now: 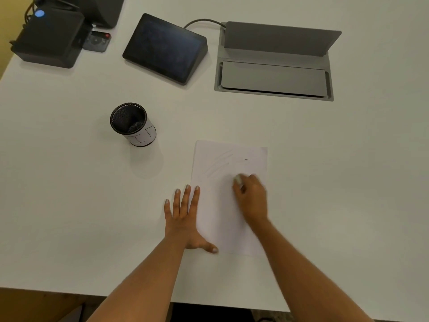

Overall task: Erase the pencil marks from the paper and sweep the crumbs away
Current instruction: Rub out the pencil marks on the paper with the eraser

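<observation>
A white sheet of paper (pixel 222 205) lies on the white table (pixel 81 205) in front of me. Faint smeared pencil strokes (pixel 218 165) cross its upper half, and a short dark mark (pixel 246 159) sits near the top right. My left hand (pixel 183 217) lies flat with straight fingers, pressing the paper's left edge down. My right hand (pixel 251 197) rests on the middle of the paper, blurred by motion, fingers curled. A pale tip at its fingers may be an eraser; I cannot make it out clearly.
A black mesh pen cup (pixel 133 124) stands left of the paper. Farther back are an angled dark tablet display (pixel 164 48), an open grey cable box set into the table (pixel 274 63) and black devices (pixel 48 36) at far left. The table's front edge (pixel 139 296) runs below my forearms.
</observation>
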### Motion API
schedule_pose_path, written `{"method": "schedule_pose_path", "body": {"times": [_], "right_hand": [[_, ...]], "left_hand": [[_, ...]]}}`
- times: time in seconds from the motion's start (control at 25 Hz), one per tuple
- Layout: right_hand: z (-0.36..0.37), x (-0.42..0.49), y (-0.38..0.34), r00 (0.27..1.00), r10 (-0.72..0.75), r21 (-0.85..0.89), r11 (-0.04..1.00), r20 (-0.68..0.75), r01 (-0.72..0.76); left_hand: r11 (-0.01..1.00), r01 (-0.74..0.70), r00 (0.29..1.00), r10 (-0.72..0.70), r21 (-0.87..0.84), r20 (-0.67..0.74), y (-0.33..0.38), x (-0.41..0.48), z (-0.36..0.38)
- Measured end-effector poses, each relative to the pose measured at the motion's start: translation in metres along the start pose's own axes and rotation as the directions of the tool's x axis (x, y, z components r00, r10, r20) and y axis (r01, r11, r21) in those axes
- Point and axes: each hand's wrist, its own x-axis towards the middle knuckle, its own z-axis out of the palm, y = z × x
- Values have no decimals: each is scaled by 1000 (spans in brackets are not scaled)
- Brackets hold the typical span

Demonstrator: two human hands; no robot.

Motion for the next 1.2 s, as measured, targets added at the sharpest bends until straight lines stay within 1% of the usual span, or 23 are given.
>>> {"method": "schedule_pose_path", "body": {"times": [0.04,0.08,0.12,0.16,0.2,0.24,0.32,0.4,0.48,0.56,0.64,0.72,0.8,0.88,1.0,1.04,1.12,1.2], "right_hand": [[13,-31,-16,989,-65,17,998,133,64],[23,-58,-20,956,-180,25,983,229,179],[24,-68,-18,921,-253,17,965,295,260],[19,-59,-11,915,-271,23,961,299,277],[11,-40,0,942,-227,14,973,249,231],[-1,-18,13,974,-153,-25,987,167,159],[-29,18,34,999,-40,-84,996,33,43],[-35,29,41,999,-30,-96,995,25,32],[-29,21,38,999,-24,-80,996,31,27],[-27,8,38,999,24,-21,999,-20,-25],[-27,-3,42,997,55,27,998,-54,-54],[-26,-15,42,998,36,47,998,-58,-33],[-24,-20,44,998,12,57,998,-57,-9],[-26,-20,45,998,17,76,997,-68,-12],[-26,-18,46,990,105,181,980,-89,-88],[-25,-19,43,990,107,200,976,-93,-86],[-15,-27,31,995,39,226,974,-96,-17],[2,-49,11,997,-74,239,968,-34,80]], "left_hand": [[1000,7,1000,-7,5,4,0,1,0],[1000,12,1000,-12,7,5,0,2,1],[1000,10,1000,-10,7,4,1,3,1],[1000,7,1000,-7,4,1,1,2,1],[1000,5,1000,-5,-2,-4,-1,1,1],[1000,0,1000,0,-16,-10,-2,2,2],[999,-12,1000,11,-46,-8,-3,3,3],[998,-30,1000,29,-53,-5,-2,2,1],[997,-54,999,54,-54,3,-2,-2,3],[994,-106,994,107,-27,11,-6,-12,7],[987,-152,988,153,-48,31,-10,-23,15],[981,-148,988,151,-124,15,-14,-30,17],[980,-122,992,120,-158,-23,-16,-25,9],[987,-122,992,119,-107,-36,-16,-11,-1],[989,-145,989,145,8,-5,-16,1,-7],[990,-140,990,140,32,3,-17,3,-6],[991,-114,993,113,66,20,-16,5,-5],[992,-83,996,78,93,51,-11,7,-7]]}}
